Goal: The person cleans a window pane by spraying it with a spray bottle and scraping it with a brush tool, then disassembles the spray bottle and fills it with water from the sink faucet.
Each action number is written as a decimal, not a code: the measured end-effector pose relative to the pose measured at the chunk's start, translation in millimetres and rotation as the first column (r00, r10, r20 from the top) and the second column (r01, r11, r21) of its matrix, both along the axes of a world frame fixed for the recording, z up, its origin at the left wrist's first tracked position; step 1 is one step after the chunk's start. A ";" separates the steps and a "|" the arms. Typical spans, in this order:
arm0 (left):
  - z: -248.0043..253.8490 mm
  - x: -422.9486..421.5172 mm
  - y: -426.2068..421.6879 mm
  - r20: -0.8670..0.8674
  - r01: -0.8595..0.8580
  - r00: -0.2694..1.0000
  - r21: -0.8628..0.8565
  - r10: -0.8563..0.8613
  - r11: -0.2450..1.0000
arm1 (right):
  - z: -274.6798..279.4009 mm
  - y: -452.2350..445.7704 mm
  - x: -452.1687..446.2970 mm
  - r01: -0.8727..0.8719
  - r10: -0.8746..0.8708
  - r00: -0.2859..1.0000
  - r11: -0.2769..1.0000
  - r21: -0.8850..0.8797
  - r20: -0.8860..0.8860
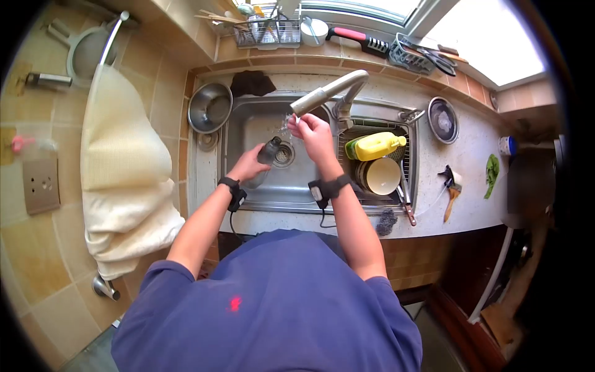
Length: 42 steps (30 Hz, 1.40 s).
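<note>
Over the sink basin [242, 124], my left hand [249, 163] is wrapped around a dark grey bottle [270, 150], tilted with its narrower end toward the drain [284, 155]. Part of the bottle is hidden behind my fingers. My right hand [315, 133] is right under the spout of the faucet [313, 100], fingers pinched together. A small pale bit shows at those fingertips, too small to name. Water splashes beside them into the basin.
Right of the basin, a drying rack holds a yellow bottle [375, 146], bowls [382, 176] and a knife [406, 201]. A metal bowl [210, 108] stands at the left rim. A towel [127, 167] hangs on the left wall; a brush [452, 197] lies on the right counter.
</note>
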<state>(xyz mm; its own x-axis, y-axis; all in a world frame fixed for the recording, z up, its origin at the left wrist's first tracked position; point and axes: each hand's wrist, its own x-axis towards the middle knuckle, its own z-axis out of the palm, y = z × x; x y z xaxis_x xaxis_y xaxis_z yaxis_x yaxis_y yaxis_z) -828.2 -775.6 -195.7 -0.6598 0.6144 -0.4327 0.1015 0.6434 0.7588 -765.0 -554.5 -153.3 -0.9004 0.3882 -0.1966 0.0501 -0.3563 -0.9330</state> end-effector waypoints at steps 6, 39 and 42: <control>-7.1 -10.4 14.3 0.099 0.238 0.967 -0.016 -0.236 0.971 | -38.2 -10.1 42.7 0.029 -0.132 0.966 0.910 0.413 0.224; 46.9 23.5 21.8 0.912 -0.421 0.260 -0.191 0.319 0.887 | -112.4 -37.8 61.5 -0.180 0.116 0.865 0.980 0.087 0.489; 53.0 27.9 27.6 0.802 -0.386 0.503 -0.125 0.322 0.914 | -97.5 -38.3 57.2 -0.142 0.148 0.902 0.989 -0.045 0.405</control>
<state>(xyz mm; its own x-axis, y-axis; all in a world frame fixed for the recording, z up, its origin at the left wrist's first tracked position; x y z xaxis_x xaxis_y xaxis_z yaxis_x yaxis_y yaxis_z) -800.3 -748.1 -142.7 -0.2345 0.4558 -0.8586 -0.7843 0.4331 0.4441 -707.8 -592.8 -250.7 -0.7873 0.2541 -0.5618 0.4760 -0.3287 -0.8157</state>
